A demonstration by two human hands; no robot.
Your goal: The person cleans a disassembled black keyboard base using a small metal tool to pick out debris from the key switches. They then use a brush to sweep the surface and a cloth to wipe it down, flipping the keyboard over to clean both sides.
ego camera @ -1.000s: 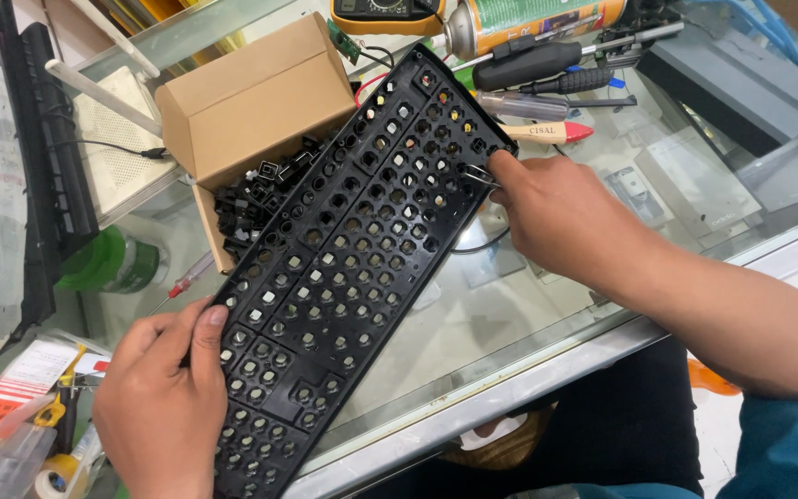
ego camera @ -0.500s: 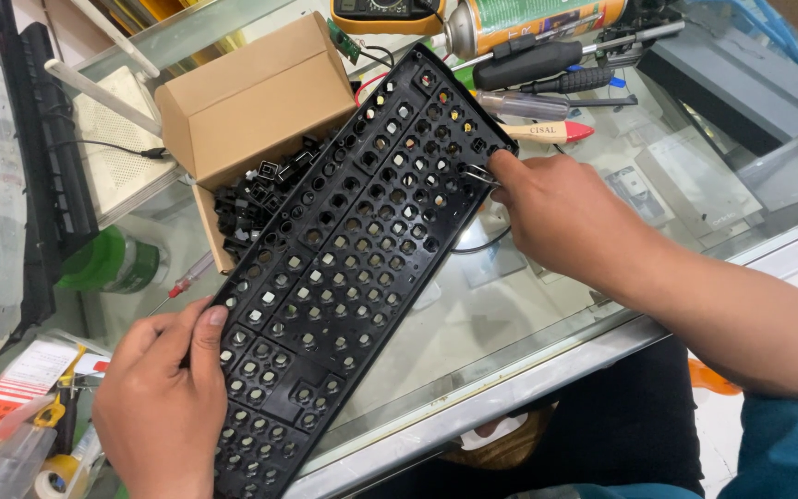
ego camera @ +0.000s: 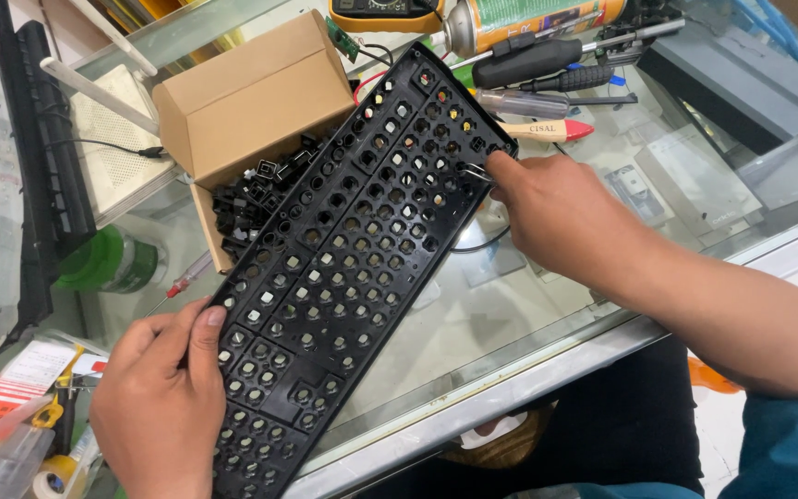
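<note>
Barely anything has shifted since the earlier frame: the black keyboard frame (ego camera: 344, 268) has tipped a touch to the left at its far end, and both hands keep their places on it.

At the left edge a black keyboard (ego camera: 53, 157) lies along the glass counter (ego camera: 528, 314), with a green bottle (ego camera: 108, 263) below it. The left hand (ego camera: 154, 402) grips the near left edge of the keyboard frame, thumb pressed flat on its top face and fingers curled under the rim. The frame runs diagonally from that hand up and away to the right, its keycaps stripped so rows of open sockets show.

Behind the frame's upper left side sits an open cardboard box (ego camera: 251, 102), with a heap of loose black keycaps (ego camera: 256, 189) spilling from it, touching the frame's edge.

The right hand (ego camera: 561, 217) rests at the frame's far right edge, closed around a small metal tool (ego camera: 476, 172) whose tip touches a socket near that edge; how the fingers pinch it cannot be told. Beyond this hand lie a red-tipped marker (ego camera: 547, 130), black-handled screwdrivers (ego camera: 538, 66) and a spray can (ego camera: 528, 17). A grey box (ego camera: 736, 83) sits at the far right.
</note>
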